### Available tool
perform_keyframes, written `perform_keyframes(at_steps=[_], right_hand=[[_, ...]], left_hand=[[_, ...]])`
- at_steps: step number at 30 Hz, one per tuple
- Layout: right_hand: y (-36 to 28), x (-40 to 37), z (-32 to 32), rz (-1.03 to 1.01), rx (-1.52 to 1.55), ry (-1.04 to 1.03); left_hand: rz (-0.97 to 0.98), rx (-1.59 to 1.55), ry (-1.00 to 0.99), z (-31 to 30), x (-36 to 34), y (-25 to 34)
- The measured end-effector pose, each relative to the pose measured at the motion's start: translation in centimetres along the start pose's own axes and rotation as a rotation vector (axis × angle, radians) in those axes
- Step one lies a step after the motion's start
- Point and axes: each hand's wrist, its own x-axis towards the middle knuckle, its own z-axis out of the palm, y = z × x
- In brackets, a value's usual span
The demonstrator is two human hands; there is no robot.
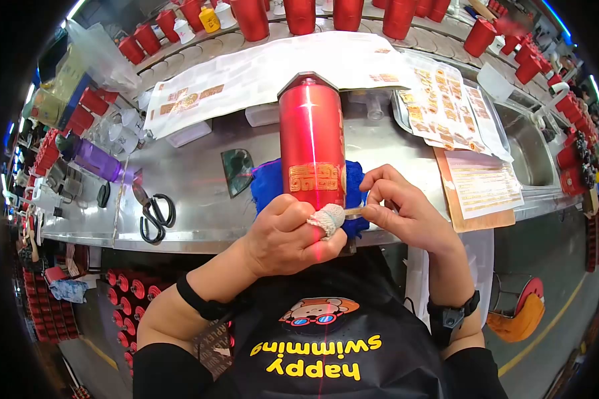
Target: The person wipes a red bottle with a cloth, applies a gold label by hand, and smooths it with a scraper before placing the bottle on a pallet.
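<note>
A shiny red canister [311, 143] with a gold fretwork pattern [314, 177] lies on a blue cloth [267, 189], its dark-rimmed end pointing away from me. At the near end, my left hand [289, 233] is closed against the canister, fingers curled. White knitted wrapping [327, 219] covers one of its fingers. My right hand [409, 209] pinches a small pale strip [354, 213] between thumb and forefinger. The strip's other end reaches the wrapped finger, beside the canister's lower right side.
Black-handled scissors [154, 216] and a dark green piece [236, 171] lie left on the steel bench [199, 223]. Gold decal sheets [439, 106] fill a tray at right, near a clipboard [479, 189] and a sink [529, 143]. Red canisters [249, 18] line the back conveyor.
</note>
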Motion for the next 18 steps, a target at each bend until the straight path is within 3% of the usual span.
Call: perform_keyframes(at_steps=[7,13,18], right_hand=[[0.1,0.1,0.0,0.021,0.035,-0.011],[0.7,0.2,-0.3,-0.01,0.064,-0.049],[0.1,0.1,-0.5,0.027,0.082,-0.073]], left_hand=[[0.0,-0.011,-0.042,0.0,0.5,0.2],[-0.182,-0.166,0.211,1.1,-1.8,0.4],[-0.065,-0.085,0.042,0.0,-0.2,0.3]])
